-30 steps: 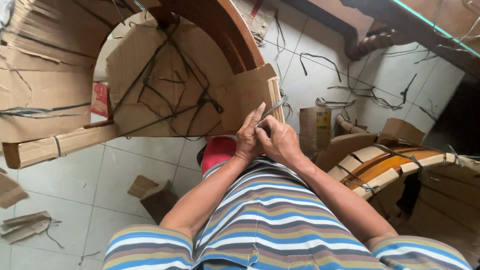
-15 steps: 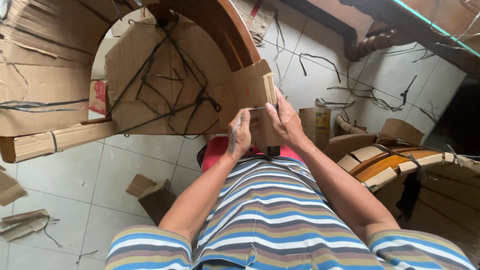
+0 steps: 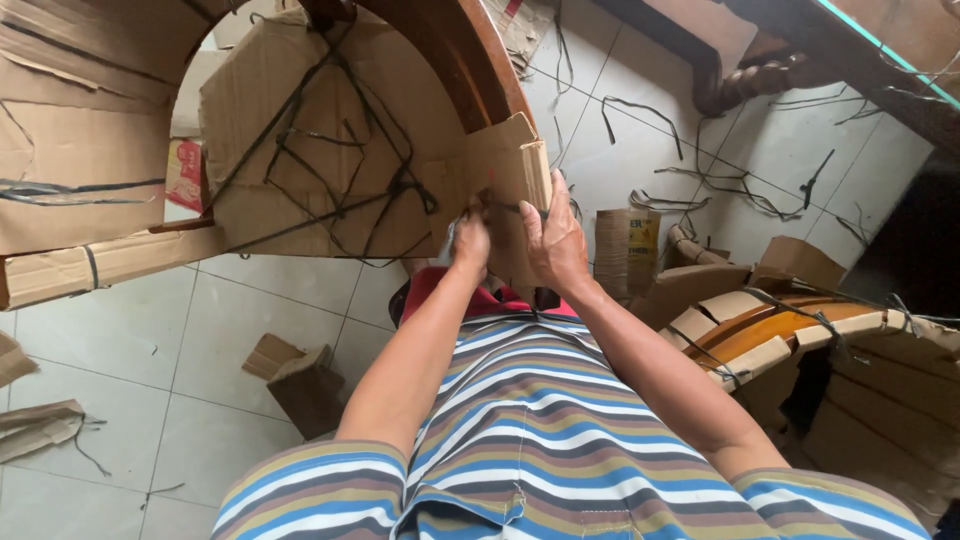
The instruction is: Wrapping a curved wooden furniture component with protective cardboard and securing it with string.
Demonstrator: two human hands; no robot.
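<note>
A curved brown wooden furniture piece (image 3: 455, 55) stands in front of me, wrapped in cardboard (image 3: 310, 130) tied with dark plastic strapping (image 3: 345, 165). A folded cardboard cover (image 3: 512, 170) sits on its near end. My right hand (image 3: 553, 240) presses flat against this cover, fingers up along its edge. My left hand (image 3: 470, 238) is closed on a grey strap end at the cover's lower left side. Both forearms reach out from my striped shirt.
Cardboard scraps (image 3: 300, 380) and cut strap pieces (image 3: 690, 170) litter the white tiled floor. Another cardboard-wrapped curved wooden part (image 3: 790, 325) lies at the right. A small cardboard box (image 3: 625, 245) stands behind my right hand. A red seat (image 3: 440, 290) shows under my arms.
My hands, which met on the strap a second ago, separated. The right hand moved up flat onto the cardboard cover; the left carried the strap end up to the cover's left side.
</note>
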